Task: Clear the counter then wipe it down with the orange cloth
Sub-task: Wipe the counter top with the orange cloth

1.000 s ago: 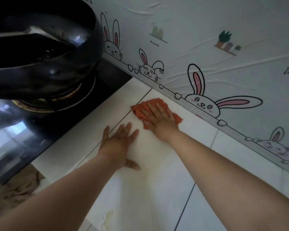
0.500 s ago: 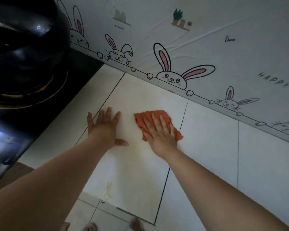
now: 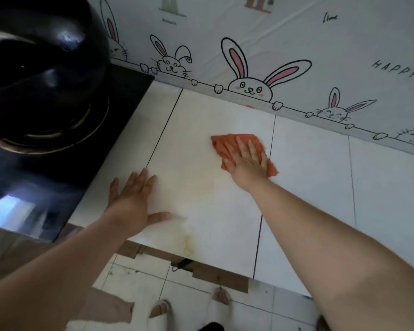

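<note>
The orange cloth [image 3: 225, 142] lies crumpled flat on the white tiled counter [image 3: 308, 177], towards the back edge and just short of the wall, on the tile beside a dark grout line. The right hand [image 3: 247, 163] presses down on it, palm flat and fingers straight and slightly spread, pointing at the back edge. The fingers are not curled round the fabric, and cloth shows beyond the fingertips and at both sides of the palm.

The left hand [image 3: 129, 204] rests flat on the bare counter nearer the front edge, well apart from the cloth. Its fingers are released and fanned out, its thumb stretched to the side, and it holds nothing. A faint yellowish stain [image 3: 188, 244] runs over the tile between the two hands and thickens at the front edge.

At the counter's left end sits a black glass hob [image 3: 127, 91], and on it a large black wok [image 3: 46, 68], glossy with reflections. Behind the counter, along its back edge, the wall covering [image 3: 249, 20] shows cartoon rabbits peering over a line, and the word HAPPY. Below the front edge are pale floor tiles [image 3: 139, 278] and the person's feet in open sandals [image 3: 159, 310].
</note>
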The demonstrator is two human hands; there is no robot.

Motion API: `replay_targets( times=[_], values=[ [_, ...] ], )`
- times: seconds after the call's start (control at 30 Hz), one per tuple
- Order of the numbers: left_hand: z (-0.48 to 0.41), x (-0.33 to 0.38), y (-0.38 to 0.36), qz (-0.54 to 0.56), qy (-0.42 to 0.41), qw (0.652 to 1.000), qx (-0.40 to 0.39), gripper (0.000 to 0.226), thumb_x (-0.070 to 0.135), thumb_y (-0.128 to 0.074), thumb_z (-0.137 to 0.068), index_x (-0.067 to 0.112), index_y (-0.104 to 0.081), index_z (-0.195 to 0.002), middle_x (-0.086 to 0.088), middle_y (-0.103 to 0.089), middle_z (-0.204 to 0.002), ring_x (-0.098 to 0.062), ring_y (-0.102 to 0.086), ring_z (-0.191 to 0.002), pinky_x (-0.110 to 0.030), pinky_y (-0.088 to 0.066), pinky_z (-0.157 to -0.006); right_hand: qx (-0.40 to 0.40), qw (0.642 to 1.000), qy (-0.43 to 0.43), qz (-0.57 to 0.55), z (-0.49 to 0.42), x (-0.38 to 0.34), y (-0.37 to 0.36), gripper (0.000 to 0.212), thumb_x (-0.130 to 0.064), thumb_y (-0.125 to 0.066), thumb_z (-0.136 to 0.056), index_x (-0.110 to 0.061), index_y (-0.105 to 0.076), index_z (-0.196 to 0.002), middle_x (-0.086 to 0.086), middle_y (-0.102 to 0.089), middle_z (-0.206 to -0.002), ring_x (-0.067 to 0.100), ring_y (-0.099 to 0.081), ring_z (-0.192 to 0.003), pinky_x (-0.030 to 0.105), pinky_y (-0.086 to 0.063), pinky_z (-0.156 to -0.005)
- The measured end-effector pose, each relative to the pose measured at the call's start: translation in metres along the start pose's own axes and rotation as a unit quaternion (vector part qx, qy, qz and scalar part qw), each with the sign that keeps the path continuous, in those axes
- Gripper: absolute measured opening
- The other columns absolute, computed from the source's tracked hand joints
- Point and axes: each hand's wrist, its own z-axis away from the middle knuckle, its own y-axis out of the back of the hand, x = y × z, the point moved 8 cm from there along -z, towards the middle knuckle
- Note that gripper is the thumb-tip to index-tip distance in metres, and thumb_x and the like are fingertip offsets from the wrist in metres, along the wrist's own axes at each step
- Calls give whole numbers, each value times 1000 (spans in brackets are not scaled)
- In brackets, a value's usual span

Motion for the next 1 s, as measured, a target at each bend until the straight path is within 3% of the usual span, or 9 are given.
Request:
replay_targets(
  times=[0.13,0.27,0.37,0.43,0.6,0.67,0.77,0.9,1.0],
  values=[
    [13,-5,-8,-1,-36,999,-22,130,95,-33,-50,26,22,-146,2,33,-153,-17,25,-143,-47,16,-114,4,1000,-23,-14,11,-17,-9,53,-54,-20,-98,-46,-9,-148,-10,10,-161,20,13,-147,48,11,-115],
    [24,1,-20,-47,-86,994,-57,150,92,-52,-37,24,36,-139,-2,48,-142,-24,37,-137,-48,20,-112,10,991,130,28,76,-71,-42,54,-56,-18,-96,-46,-8,-148,-12,9,-160,18,16,-146,45,16,-113],
    [26,-1,-21,-99,-85,990,-49,149,76,-69,-48,24,40,-136,-6,49,-142,-27,36,-137,-49,18,-112,-9,977,210,40,85,-81,-45,52,-57,-18,-96,-49,-8,-147,-17,10,-158,13,17,-145,41,19,-112],
    [25,0,-18,-113,-83,990,-33,142,66,-72,-56,26,37,-139,-5,43,-147,-25,32,-140,-49,18,-112,-14,972,229,59,60,-73,-32,51,-54,-24,-97,-48,-12,-147,-16,4,-159,13,12,-146,42,13,-114],
    [23,-4,-16,-131,-68,989,-16,137,61,-72,-60,29,35,-139,-3,38,-151,-23,26,-142,-50,23,-107,5,999,33,7,-21,-72,-11,51,-57,-19,-97,-50,-8,-146,-14,5,-160,19,10,-147,48,7,-115],
    [24,-4,-15,-128,-65,990,-9,138,61,-73,-58,30,36,-138,-3,40,-149,-22,28,-142,-50,29,-102,-11,1000,0,-2,-25,-87,-16,53,-57,-17,-96,-48,-5,-147,-11,10,-161,21,14,-147,52,9,-113],
    [28,-9,-14,-109,-42,993,17,144,66,-71,-55,30,49,-127,-3,55,-137,-24,39,-135,-52,36,-96,-15,993,109,33,8,-131,-36,55,-55,-22,-96,-45,-6,-148,-7,8,-161,24,14,-147,52,12,-111],
    [39,-23,-15,-44,8,998,49,149,73,-68,-52,24,54,-123,-6,58,-134,-28,45,-130,-55,28,-103,-31,952,300,58,58,-163,-53,54,-58,-23,-95,-47,-14,-147,-12,1,-161,18,8,-147,39,22,-108],
    [44,-35,-20,29,39,998,44,148,69,-72,-55,29,54,-122,-2,59,-134,-24,44,-132,-55,18,-111,-41,950,304,62,20,-155,-34,50,-53,-25,-98,-48,-14,-147,-16,1,-160,14,8,-147,38,13,-113]
  ],
)
